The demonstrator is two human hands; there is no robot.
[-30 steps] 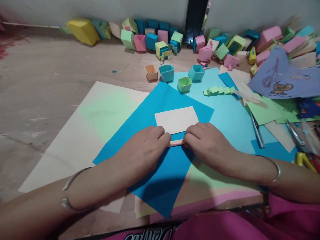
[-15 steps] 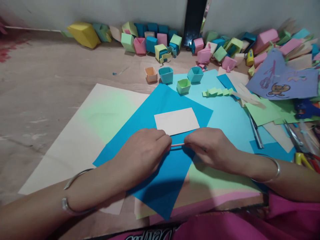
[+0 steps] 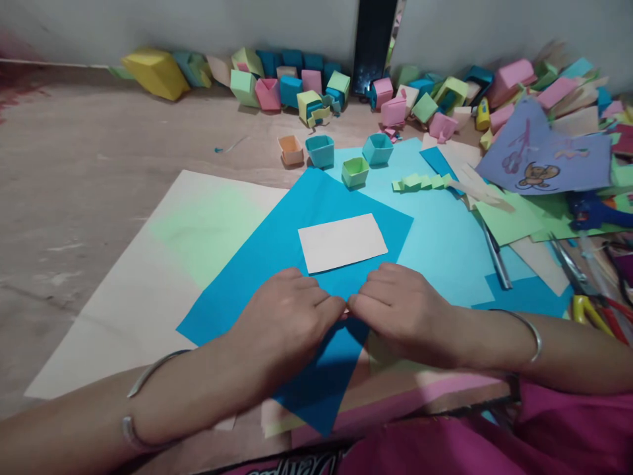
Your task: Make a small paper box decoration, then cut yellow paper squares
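My left hand [image 3: 289, 323] and my right hand [image 3: 403, 316] meet over a blue sheet of paper [image 3: 257, 277], thumbs almost touching. Both are closed on a folded strip of pale pink paper [image 3: 345, 315]; only a sliver of it shows between the thumbs, the rest being hidden by my fingers. Just beyond my hands a white paper rectangle [image 3: 343, 243] lies flat on the blue sheet. A silver bangle circles each wrist.
Small paper boxes [image 3: 320, 152] stand behind the sheets, with many more along the wall. Scissors [image 3: 573, 270], a pen [image 3: 496, 254], a blue glue gun [image 3: 598, 212] and paper scraps crowd the right. A large cream sheet [image 3: 109, 316] lies at left.
My hands have come together and slightly nearer to me, covering most of the strip that showed between them. The view has shifted a little to the right.
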